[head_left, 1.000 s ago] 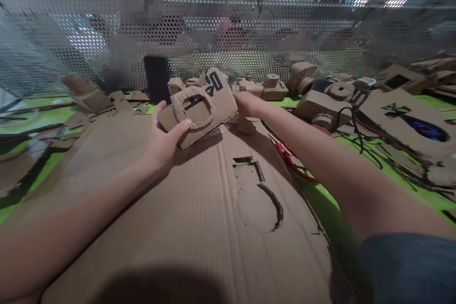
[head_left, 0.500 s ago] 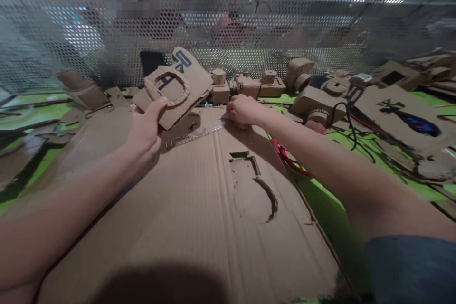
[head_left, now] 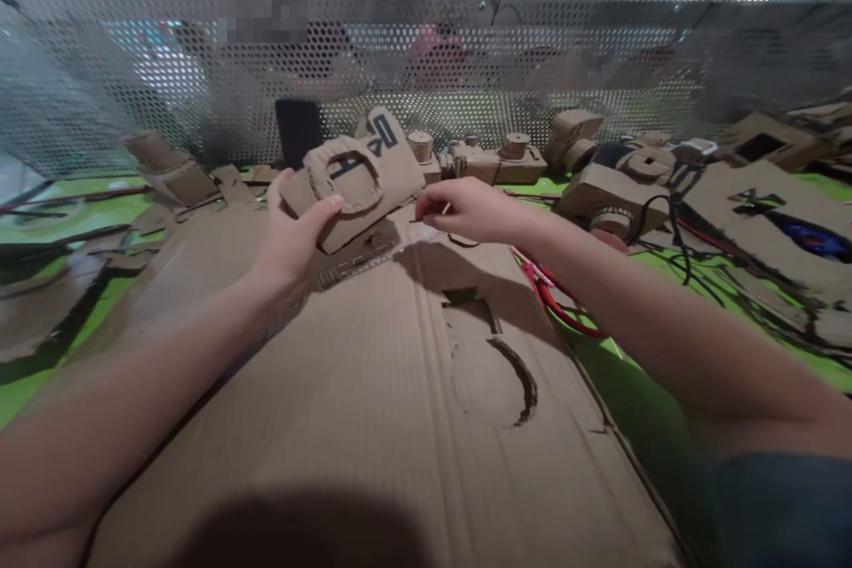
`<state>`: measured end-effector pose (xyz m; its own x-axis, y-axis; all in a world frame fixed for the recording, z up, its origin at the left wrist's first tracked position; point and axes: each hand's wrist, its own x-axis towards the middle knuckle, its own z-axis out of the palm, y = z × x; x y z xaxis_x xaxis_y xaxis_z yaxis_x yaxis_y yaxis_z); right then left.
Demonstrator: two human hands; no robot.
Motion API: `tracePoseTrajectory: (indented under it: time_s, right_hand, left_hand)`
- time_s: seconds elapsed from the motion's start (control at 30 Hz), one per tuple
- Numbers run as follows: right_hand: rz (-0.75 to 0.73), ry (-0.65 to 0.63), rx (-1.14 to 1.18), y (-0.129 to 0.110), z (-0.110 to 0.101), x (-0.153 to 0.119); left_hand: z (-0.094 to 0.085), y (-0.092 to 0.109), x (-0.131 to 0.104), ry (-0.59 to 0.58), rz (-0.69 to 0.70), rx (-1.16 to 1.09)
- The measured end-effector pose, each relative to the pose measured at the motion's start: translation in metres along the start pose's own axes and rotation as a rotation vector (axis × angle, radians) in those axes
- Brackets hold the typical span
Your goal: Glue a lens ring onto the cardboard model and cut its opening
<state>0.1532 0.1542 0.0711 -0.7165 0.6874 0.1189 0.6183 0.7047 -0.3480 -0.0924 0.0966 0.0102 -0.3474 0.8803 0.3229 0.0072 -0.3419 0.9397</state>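
My left hand (head_left: 293,226) grips a cardboard piece (head_left: 403,164) with black printed marks and a raised cardboard ring (head_left: 319,182) on its face; my thumb presses near the ring. Close to the piece's right corner is my right hand (head_left: 456,209), its fingers curled and pinched together; what they hold, if anything, is too small to make out. Beneath both hands lies a large cardboard sheet (head_left: 333,408) with a rectangular cut and a curved slot. A clear ruler (head_left: 359,264) rests on the sheet below the held piece.
Red-handled scissors (head_left: 565,311) lie beside the sheet's right edge. Cardboard camera-like models (head_left: 523,161) line the back, with a black cable (head_left: 675,231) at the right. Behind them stands a perforated metal screen (head_left: 426,18). More cardboard pieces (head_left: 785,231) cover the green table (head_left: 652,390) at the right.
The held piece has shifted right and slightly down, towards my right hand. My right hand has lifted away from the ruler. The whole view has shifted slightly.
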Motion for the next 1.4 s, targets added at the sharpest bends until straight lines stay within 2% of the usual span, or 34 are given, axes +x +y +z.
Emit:
tracePoseTrajectory:
  time_s: [0.07, 0.17, 0.27, 0.37, 0.47, 0.67, 0.83, 1.0, 1.13, 1.3, 1.4]
  right_hand:
    - [-0.086, 0.092, 0.044, -0.008, -0.007, -0.026]
    - [-0.216, 0.279, -0.059, -0.018, -0.012, -0.06]
    - [-0.299, 0.379, -0.216, -0.022, -0.008, -0.077]
    - [-0.368, 0.367, -0.381, -0.022, 0.0, -0.079]
    - [-0.378, 0.346, -0.549, -0.023, 0.007, -0.076]
    - [-0.392, 0.31, -0.694, -0.026, 0.009, -0.071]
    - [-0.453, 0.298, -0.677, -0.026, 0.01, -0.068]
    - [-0.489, 0.297, -0.669, -0.031, 0.012, -0.064]
    - [-0.447, 0.26, -0.631, -0.036, 0.011, -0.061]
    - [-0.37, 0.183, -0.647, -0.033, 0.0, -0.06]
    - [-0.368, 0.206, -0.658, -0.03, -0.007, -0.062]
  left_hand:
    - [0.002, 0.006, -0.01, 0.017, 0.029, 0.082]
    - [0.01, 0.022, -0.025, -0.095, 0.098, 0.212]
    - [0.018, 0.037, -0.037, -0.153, 0.179, 0.315]
    - [0.023, 0.043, -0.043, -0.194, 0.209, 0.356]
    - [0.025, 0.045, -0.046, -0.244, 0.215, 0.348]
    - [0.028, 0.05, -0.049, -0.279, 0.145, 0.31]
    - [0.029, 0.049, -0.046, -0.248, 0.106, 0.241]
    - [0.027, 0.045, -0.045, -0.28, 0.109, 0.28]
    - [0.026, 0.046, -0.046, -0.278, 0.08, 0.25]
    - [0.03, 0.05, -0.047, -0.247, -0.01, 0.191]
    - [0.031, 0.052, -0.046, -0.228, -0.017, 0.195]
